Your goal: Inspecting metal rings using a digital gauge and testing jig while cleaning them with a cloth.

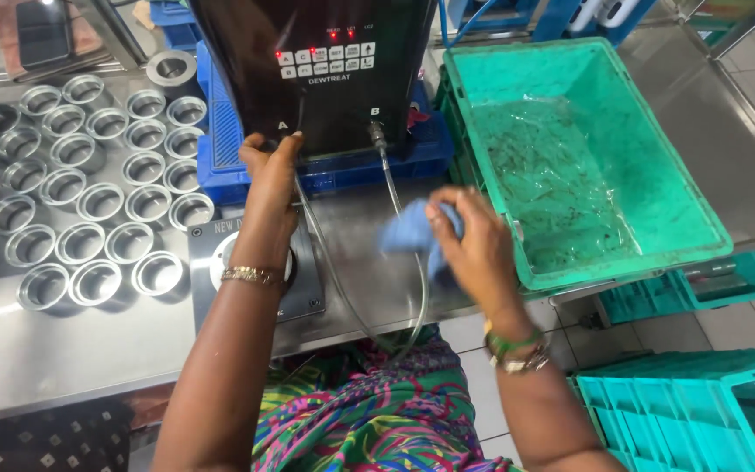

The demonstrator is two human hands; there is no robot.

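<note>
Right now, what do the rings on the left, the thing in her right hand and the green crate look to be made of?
The rings look like machined metal, bright and mirror-like inside. The blue cloth in the right hand seems soft fabric, crumpled in folds. The green crate looks moulded plastic, matt, lined with a glossy clear film.

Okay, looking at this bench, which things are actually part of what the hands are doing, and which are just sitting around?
In hand:
left hand at the black machine
right hand holding a blue cloth
clear tubes from the machine

Lying about:
metal rings in rows on the steel table
green crate lined with plastic film
stacked green crates on the floor
</note>
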